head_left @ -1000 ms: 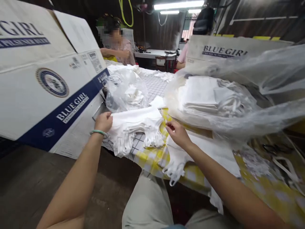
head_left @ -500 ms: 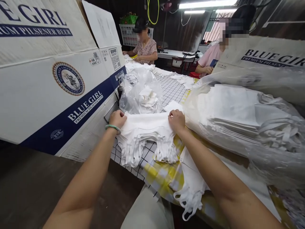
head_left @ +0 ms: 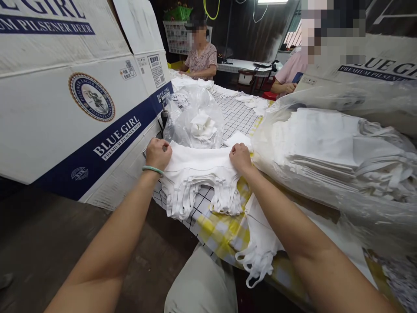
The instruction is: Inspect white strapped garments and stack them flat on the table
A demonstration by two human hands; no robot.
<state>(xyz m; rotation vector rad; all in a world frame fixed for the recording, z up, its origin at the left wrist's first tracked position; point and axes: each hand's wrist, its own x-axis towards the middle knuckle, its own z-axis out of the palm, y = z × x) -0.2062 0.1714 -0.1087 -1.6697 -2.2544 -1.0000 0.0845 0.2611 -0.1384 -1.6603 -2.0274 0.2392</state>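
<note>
A stack of white cloth pieces with straps [head_left: 198,174] lies on the checked tablecloth [head_left: 221,226] at the table's near edge, its straps hanging toward me. My left hand [head_left: 158,153], with a green bracelet on the wrist, grips the stack's left end. My right hand [head_left: 240,157] grips its right end. Another white strapped piece [head_left: 260,243] lies under my right forearm and dangles over the table edge.
A large Blue Girl carton [head_left: 81,100] stands at the left. A clear bag with white cloth [head_left: 197,117] sits behind the stack. A bigger plastic bag of folded white pieces [head_left: 332,148] fills the right. Two people [head_left: 202,54] sit at the far end.
My right hand has moved from the yellow cloth up to the stack's right end and taken hold. Both hands now hold the stack's ends, slightly farther from me.
</note>
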